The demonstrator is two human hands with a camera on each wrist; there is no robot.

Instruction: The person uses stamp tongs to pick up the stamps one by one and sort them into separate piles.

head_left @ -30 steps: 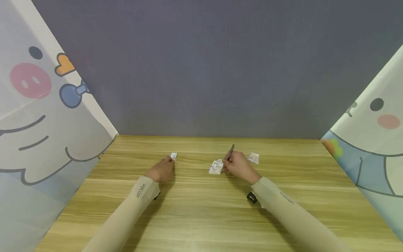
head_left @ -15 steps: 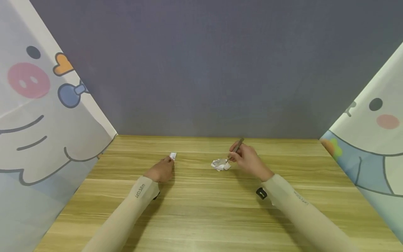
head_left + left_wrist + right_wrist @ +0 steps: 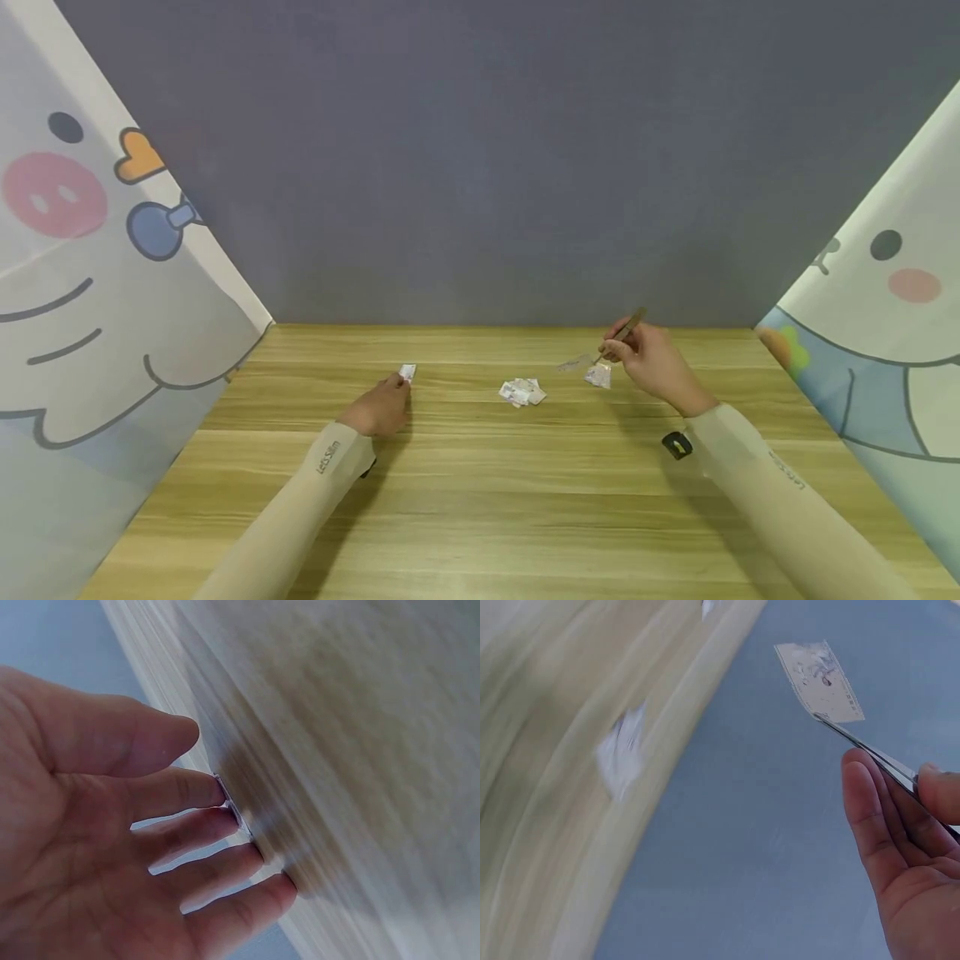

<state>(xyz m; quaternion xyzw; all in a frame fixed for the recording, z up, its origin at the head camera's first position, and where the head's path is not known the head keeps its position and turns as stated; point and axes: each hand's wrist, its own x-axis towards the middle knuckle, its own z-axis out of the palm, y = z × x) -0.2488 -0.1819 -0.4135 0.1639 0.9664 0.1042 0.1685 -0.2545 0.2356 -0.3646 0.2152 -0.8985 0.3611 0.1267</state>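
Observation:
My right hand [image 3: 645, 362] holds metal tweezers [image 3: 866, 748] between thumb and fingers. Their tips grip one corner of a small, stamp-like printed sticker [image 3: 821, 681], which is lifted off the wooden table. In the head view the lifted sticker [image 3: 575, 364] looks thin and partly see-through, just left of another sticker [image 3: 598, 376] lying flat on the table. My left hand [image 3: 381, 407] rests its fingertips at a small white printed piece [image 3: 407, 372] farther left. The left wrist view shows these fingers [image 3: 217, 859] nearly straight, with the thumb apart from them.
Between the hands, a loose pile of several overlapping printed stickers [image 3: 522, 392] lies on the wooden table [image 3: 465, 500]. A plain grey wall [image 3: 480, 183] rises behind the table. Cartoon-printed panels [image 3: 900, 367] flank both sides.
My right hand has moved right and slightly away with the tweezers, carrying a sticker from the pile toward the single sticker at the right. My left hand has kept its place.

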